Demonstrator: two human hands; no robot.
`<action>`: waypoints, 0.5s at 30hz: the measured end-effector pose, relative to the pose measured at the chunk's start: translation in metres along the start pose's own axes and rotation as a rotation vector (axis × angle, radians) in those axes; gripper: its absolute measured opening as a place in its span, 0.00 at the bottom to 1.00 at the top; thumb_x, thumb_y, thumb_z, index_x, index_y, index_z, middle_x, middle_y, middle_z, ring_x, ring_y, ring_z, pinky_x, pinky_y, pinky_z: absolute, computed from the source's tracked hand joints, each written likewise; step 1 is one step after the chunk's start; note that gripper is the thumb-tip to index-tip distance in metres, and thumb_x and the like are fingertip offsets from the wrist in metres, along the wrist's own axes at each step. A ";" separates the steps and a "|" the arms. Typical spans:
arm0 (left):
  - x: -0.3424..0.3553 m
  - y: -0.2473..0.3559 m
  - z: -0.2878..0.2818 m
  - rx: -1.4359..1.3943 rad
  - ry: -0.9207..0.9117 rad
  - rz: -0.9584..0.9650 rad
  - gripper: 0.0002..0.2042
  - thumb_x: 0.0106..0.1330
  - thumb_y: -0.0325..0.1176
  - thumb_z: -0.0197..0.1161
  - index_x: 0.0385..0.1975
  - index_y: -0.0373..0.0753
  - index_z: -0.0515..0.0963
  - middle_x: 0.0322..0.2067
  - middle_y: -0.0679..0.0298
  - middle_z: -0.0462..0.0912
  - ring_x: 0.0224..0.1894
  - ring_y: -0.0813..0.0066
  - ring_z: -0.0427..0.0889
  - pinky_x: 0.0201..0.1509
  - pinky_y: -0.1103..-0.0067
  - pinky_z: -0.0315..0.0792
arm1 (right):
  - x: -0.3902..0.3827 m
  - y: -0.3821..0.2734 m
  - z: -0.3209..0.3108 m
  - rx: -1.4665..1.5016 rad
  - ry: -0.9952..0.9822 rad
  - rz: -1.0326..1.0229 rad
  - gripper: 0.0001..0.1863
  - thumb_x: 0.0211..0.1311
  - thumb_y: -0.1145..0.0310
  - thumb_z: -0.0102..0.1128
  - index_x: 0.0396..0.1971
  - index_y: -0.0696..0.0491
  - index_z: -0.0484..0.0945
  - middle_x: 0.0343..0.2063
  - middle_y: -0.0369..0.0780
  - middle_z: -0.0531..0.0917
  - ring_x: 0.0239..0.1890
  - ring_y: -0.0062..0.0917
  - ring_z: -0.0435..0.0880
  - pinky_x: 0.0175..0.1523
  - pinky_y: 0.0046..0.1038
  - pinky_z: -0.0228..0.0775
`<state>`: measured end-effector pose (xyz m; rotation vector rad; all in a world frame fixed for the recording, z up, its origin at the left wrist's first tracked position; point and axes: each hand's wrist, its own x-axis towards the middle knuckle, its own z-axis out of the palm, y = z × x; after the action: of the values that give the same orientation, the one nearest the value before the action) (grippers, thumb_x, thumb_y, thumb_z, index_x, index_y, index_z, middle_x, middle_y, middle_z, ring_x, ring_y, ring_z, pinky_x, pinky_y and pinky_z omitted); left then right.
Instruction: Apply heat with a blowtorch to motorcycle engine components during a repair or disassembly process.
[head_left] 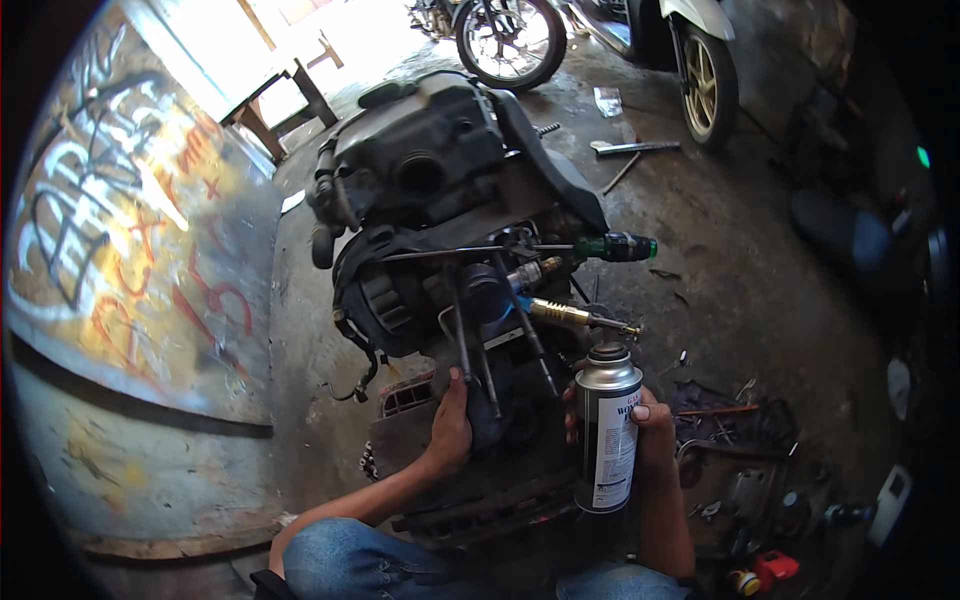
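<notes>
My right hand (650, 425) is closed around a black and white gas canister (605, 450), held upright. A brass torch nozzle (560, 312) stands over its top and points left, with a bluish flame at its tip. The flame meets the middle of a scooter engine (400, 290), near several bare metal studs (527, 345). My left hand (450, 432) is closed against a dark engine part (490, 405), thumb upward; its other fingers are mostly hidden. A screwdriver with a green handle (615, 247) lies across the engine, above the torch.
Painted metal sheeting (140, 230) stands at the left. Beyond the engine are a motorcycle wheel (510, 40) and a scooter's front wheel (708, 85). Tools (635, 148) lie on the concrete floor. At the lower right are loose parts (745, 495) and a red object (775, 568).
</notes>
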<state>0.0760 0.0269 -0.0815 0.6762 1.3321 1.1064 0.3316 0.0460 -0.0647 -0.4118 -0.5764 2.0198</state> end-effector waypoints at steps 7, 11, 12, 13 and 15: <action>0.010 -0.014 -0.006 -0.096 -0.108 0.041 0.36 0.82 0.60 0.38 0.65 0.27 0.70 0.61 0.58 0.76 0.63 0.75 0.73 0.72 0.79 0.62 | 0.000 0.000 0.007 -0.111 0.024 -0.038 0.50 0.47 0.46 0.63 0.66 0.65 0.65 0.49 0.53 0.81 0.43 0.38 0.86 0.47 0.38 0.83; 0.022 -0.033 -0.015 -0.021 -0.126 0.065 0.39 0.82 0.60 0.36 0.71 0.25 0.62 0.70 0.55 0.66 0.73 0.71 0.61 0.78 0.79 0.50 | 0.001 0.004 0.003 -0.123 0.032 -0.069 0.48 0.48 0.47 0.60 0.66 0.65 0.65 0.48 0.53 0.81 0.42 0.39 0.86 0.44 0.40 0.83; 0.022 -0.032 -0.014 -0.044 -0.163 0.064 0.40 0.82 0.60 0.36 0.73 0.24 0.60 0.73 0.54 0.63 0.76 0.70 0.57 0.79 0.79 0.46 | 0.001 0.005 0.002 -0.123 0.048 -0.089 0.47 0.49 0.47 0.59 0.66 0.64 0.65 0.47 0.53 0.82 0.41 0.40 0.86 0.43 0.42 0.84; 0.022 -0.031 -0.013 -0.054 -0.164 0.067 0.40 0.82 0.60 0.36 0.73 0.24 0.60 0.73 0.54 0.63 0.76 0.70 0.57 0.79 0.79 0.46 | 0.000 0.005 0.002 -0.133 0.047 -0.086 0.47 0.49 0.47 0.59 0.66 0.64 0.65 0.47 0.53 0.82 0.41 0.40 0.86 0.43 0.42 0.84; 0.020 -0.026 -0.010 -0.060 -0.193 0.063 0.40 0.82 0.60 0.36 0.73 0.24 0.58 0.73 0.53 0.62 0.76 0.69 0.57 0.80 0.78 0.46 | -0.001 0.004 0.002 -0.109 0.083 -0.085 0.49 0.48 0.47 0.63 0.66 0.65 0.65 0.49 0.52 0.81 0.42 0.39 0.86 0.45 0.40 0.83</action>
<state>0.0698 0.0327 -0.1145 0.7654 1.1159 1.0983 0.3276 0.0431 -0.0652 -0.5256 -0.6441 1.8869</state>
